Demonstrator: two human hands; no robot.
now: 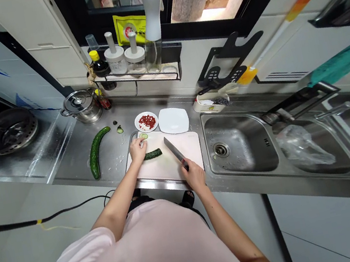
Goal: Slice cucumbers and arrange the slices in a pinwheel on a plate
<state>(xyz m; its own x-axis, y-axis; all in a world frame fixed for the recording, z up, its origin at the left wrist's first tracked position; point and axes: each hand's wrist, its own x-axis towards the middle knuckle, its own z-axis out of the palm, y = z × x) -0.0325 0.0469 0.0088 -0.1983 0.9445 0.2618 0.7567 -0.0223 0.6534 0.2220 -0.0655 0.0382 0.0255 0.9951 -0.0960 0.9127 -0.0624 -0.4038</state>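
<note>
My right hand [194, 175] is wrapped round the handle of a kitchen knife [174, 150]. Its blade points up and left over the white cutting board [181, 168], apart from the cucumber. At the board's upper left corner my left hand [138, 151] is closed, its bent fingertips at thin cucumber slices [143, 135]. A cut length of cucumber [153, 154] lies on the board just right of my left hand, partly hidden by it. One whole cucumber [97, 153] rests on the steel counter to the left, with cut-off cucumber ends [119, 129] beyond it.
Behind the board stand a plate of chopped red pieces [138, 127] and a white plate [173, 121]. A sink [243, 155] adjoins on the right, with a plastic bag [304, 146] in its second bowl. A lidded pot [85, 108] and a frying pan [6, 133] are at left.
</note>
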